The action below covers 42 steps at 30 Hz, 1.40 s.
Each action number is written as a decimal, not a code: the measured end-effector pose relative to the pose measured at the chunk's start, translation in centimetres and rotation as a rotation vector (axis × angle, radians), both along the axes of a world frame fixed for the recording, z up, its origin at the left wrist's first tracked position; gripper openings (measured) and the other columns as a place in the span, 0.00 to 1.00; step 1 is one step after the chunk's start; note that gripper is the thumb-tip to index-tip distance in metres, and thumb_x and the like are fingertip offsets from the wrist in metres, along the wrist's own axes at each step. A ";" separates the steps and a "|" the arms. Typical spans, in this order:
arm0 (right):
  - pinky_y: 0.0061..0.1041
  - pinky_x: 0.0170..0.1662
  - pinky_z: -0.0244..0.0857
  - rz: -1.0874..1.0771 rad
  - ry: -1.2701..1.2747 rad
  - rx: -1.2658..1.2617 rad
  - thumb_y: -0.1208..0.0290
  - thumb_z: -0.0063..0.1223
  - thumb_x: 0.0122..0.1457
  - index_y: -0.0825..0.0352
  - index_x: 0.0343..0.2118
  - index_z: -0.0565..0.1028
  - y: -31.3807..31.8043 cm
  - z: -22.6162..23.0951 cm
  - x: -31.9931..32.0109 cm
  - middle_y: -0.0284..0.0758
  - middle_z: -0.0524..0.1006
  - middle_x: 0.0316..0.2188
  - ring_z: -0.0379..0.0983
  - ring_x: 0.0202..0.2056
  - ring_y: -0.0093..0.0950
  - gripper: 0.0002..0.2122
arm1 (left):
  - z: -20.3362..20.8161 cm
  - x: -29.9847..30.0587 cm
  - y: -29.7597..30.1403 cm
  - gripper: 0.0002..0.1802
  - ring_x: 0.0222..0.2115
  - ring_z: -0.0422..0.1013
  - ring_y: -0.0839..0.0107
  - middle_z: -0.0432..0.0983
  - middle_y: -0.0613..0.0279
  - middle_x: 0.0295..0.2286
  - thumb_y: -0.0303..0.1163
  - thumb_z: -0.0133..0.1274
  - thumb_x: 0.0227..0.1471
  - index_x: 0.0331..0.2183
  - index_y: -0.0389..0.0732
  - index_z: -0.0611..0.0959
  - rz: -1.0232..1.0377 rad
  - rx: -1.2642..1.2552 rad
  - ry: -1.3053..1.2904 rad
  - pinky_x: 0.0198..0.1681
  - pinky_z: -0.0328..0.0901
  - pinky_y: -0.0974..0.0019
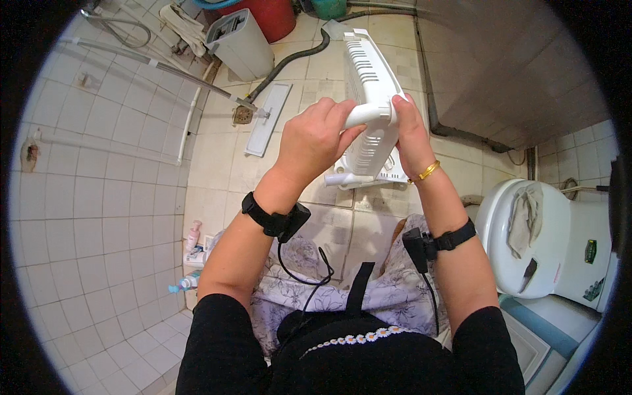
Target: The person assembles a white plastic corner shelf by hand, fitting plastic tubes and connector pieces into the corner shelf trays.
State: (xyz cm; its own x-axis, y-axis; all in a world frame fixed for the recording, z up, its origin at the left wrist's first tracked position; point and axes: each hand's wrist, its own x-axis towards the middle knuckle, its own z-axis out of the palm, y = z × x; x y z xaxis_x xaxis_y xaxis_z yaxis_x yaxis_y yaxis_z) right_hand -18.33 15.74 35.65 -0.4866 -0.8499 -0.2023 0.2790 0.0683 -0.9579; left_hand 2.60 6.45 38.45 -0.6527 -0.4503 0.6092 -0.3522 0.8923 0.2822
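White plastic forms the slatted rack (pixel 372 79) that stands on edge between the person's two hands, in front of the body and above the pale tiled floor (pixel 220 168). The left hand (pixel 317 135) is wrapped around a short white tube (pixel 366 116) at the rack's near end, its thumb on the underside. The right hand (pixel 413 137) clasps the rack's right side, thumb pressed on the edge; its fingers are partly hidden, so how far they reach around cannot be told. Below, more white tubing (pixel 345 179) shows at the rack's lower end; whether it touches the floor is unclear. A gold bracelet (pixel 429 170) circles the right wrist. Beyond the left hand, a flat mop head (pixel 268 122) lies near a dark hose (pixel 293 60), with a grey bin (pixel 240 52) farther off. To the right, a cloth (pixel 526 220) rests on the closed toilet lid (pixel 497 227).
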 end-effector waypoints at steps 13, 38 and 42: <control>0.32 0.60 0.71 0.187 0.283 -0.039 0.44 0.50 0.81 0.68 0.59 0.74 0.6 0.4 2.0 0.36 0.78 0.47 0.73 0.50 0.27 0.26 | -1.0 1.5 -0.8 0.23 0.32 0.86 0.53 0.90 0.52 0.36 0.48 0.79 0.60 0.47 0.40 0.94 -0.089 0.420 0.043 0.36 0.79 0.55; 0.27 0.59 0.76 0.213 0.132 -0.166 0.64 0.68 0.77 0.67 0.64 0.74 -0.7 0.9 1.5 0.33 0.83 0.54 0.80 0.52 0.22 0.21 | -3.0 2.4 -0.8 0.19 0.34 0.81 0.57 0.78 0.63 0.32 0.39 0.75 0.53 0.43 0.49 0.83 -0.153 -0.038 -0.225 0.34 0.74 0.51; 0.26 0.56 0.77 0.037 0.125 -0.191 0.63 0.65 0.80 0.68 0.64 0.74 -1.3 0.4 -0.9 0.33 0.85 0.53 0.82 0.49 0.21 0.20 | -5.2 1.5 0.2 0.14 0.32 0.78 0.61 0.74 0.65 0.30 0.35 0.69 0.55 0.43 0.50 0.82 -0.222 -0.185 -0.210 0.31 0.74 0.55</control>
State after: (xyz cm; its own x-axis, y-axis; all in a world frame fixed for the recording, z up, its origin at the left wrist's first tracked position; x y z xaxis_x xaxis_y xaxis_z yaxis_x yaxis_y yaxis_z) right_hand -19.19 14.40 36.09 -0.4658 -0.8846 0.0237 0.1579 -0.1094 -0.9814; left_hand 4.11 6.68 33.22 -0.8421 -0.1779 0.5091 -0.1768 0.9829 0.0510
